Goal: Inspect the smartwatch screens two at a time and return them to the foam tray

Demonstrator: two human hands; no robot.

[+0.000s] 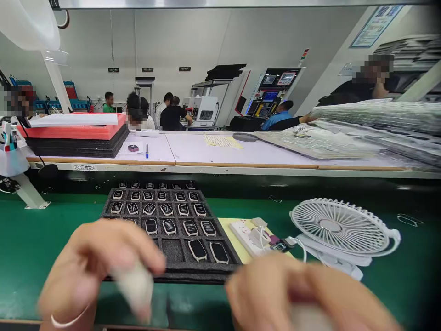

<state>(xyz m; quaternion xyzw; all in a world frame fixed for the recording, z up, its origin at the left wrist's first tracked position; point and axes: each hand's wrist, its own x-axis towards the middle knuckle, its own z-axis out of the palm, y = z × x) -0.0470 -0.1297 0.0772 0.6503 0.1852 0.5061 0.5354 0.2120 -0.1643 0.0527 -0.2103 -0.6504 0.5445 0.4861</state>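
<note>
My left hand (99, 266) hovers over the front left of a black foam tray (172, 250), blurred by motion. Its fingers are apart, and a whitish cover, perhaps a finger cot, is on one of them; I see nothing held. At the lower right, my right hand (285, 294) is bent and strongly blurred, its fingertips partly below the picture edge. Something whitish shows under it, too smeared to name. Rows of smartwatch bodies with dark screens, such as one watch (197, 250), lie in the tray's pockets. One front pocket holds no watch; my left hand hides others.
A white fan (330, 230) stands right on the green bench (34, 248). Beside the tray lies a power strip (246, 236) with plugs and cables. A shelf (193, 154) behind carries red and black foam trays (79, 133) and stacked clear plastic trays (327, 140). Several people work beyond.
</note>
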